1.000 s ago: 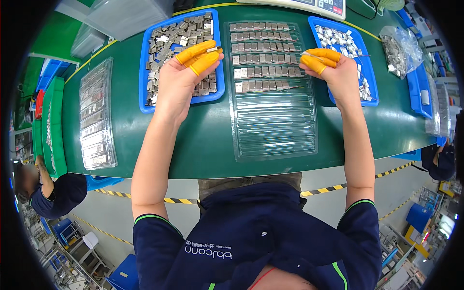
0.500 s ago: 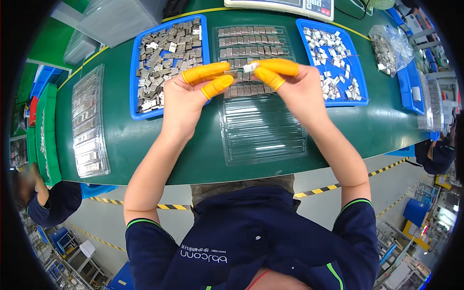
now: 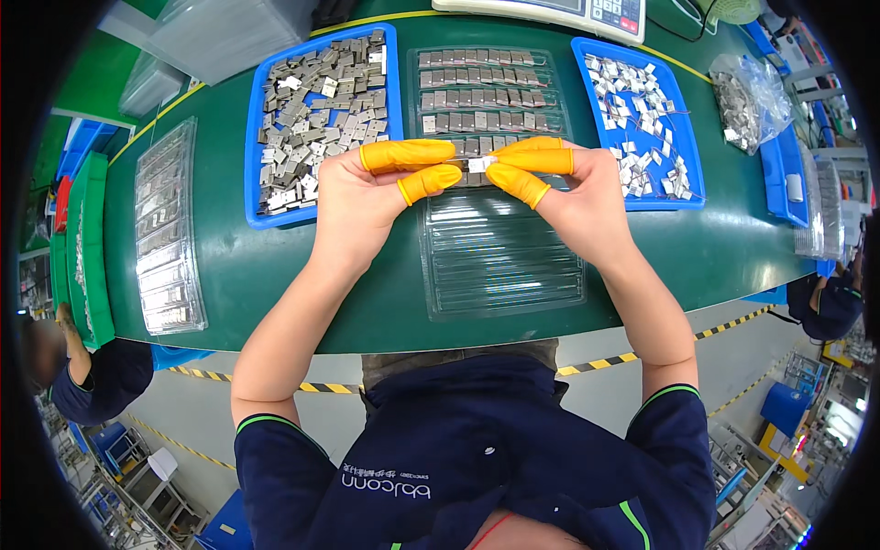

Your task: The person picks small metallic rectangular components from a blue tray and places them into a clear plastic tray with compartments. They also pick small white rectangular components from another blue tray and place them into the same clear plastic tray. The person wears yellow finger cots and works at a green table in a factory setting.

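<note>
Centrally in the head view, the left hand [image 3: 362, 202] and the right hand [image 3: 579, 197] meet fingertip to fingertip above a clear, ribbed plastic tray [image 3: 504, 257]. Smooth yellow finger cots [image 3: 408, 154], slightly wrinkled, sheathe the thumb and forefinger of each. Both grips are narrow pinches: the right closes on a small white block [image 3: 479, 165], while the left nips a thin grey metal piece, mostly hidden by the fingertips. The white block is pale, matte and box-shaped, and lies between the two pinches, just beside the metal piece; whether the two parts are joined cannot be told. Beneath and beyond, flat rectangular metal shells [image 3: 481, 78] with a dull sheen stand in rows across the tray. At left, a blue plastic bin [image 3: 256, 174] holds a loose heap of similar shells; at right, a second blue bin [image 3: 697, 183] holds scattered white pieces [image 3: 632, 101] with thin wires. All rest on a smooth, faintly glossy green tabletop [image 3: 275, 293].
</note>
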{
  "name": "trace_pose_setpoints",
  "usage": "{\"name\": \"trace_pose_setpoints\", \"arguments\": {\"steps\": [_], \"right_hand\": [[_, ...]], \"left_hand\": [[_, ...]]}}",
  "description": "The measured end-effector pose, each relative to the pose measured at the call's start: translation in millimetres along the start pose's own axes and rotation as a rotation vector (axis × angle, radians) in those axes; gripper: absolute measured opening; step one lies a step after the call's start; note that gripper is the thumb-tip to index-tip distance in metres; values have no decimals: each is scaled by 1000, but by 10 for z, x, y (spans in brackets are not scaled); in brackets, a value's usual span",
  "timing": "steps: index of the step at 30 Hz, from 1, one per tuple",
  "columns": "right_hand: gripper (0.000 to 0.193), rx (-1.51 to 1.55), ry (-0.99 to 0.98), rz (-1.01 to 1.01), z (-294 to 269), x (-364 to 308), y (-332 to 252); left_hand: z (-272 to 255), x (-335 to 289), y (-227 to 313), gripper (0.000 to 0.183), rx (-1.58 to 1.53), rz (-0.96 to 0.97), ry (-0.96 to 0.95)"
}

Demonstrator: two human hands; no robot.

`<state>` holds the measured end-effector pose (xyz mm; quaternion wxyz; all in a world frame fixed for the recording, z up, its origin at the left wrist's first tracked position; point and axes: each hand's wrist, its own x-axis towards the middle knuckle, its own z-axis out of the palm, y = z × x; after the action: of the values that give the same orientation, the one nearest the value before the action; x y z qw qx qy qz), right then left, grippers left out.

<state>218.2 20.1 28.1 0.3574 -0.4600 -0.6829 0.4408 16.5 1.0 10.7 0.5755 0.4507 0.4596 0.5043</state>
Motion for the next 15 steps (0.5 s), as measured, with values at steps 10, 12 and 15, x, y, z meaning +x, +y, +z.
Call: {"name": "trace_pose_setpoints", "arguments": {"steps": [10,12,15], "right_hand": [[26,164,-209,130,-105,42,69],[32,260,-259,118,-111,46,30],[34,466,-330,291,-64,10,50]], "left_hand": [[15,-29,9,23,-36,-95,-175],[18,-44,47,22,-58,-158,-241],[-1,-59,40,23,-20,-188,-297]]}}
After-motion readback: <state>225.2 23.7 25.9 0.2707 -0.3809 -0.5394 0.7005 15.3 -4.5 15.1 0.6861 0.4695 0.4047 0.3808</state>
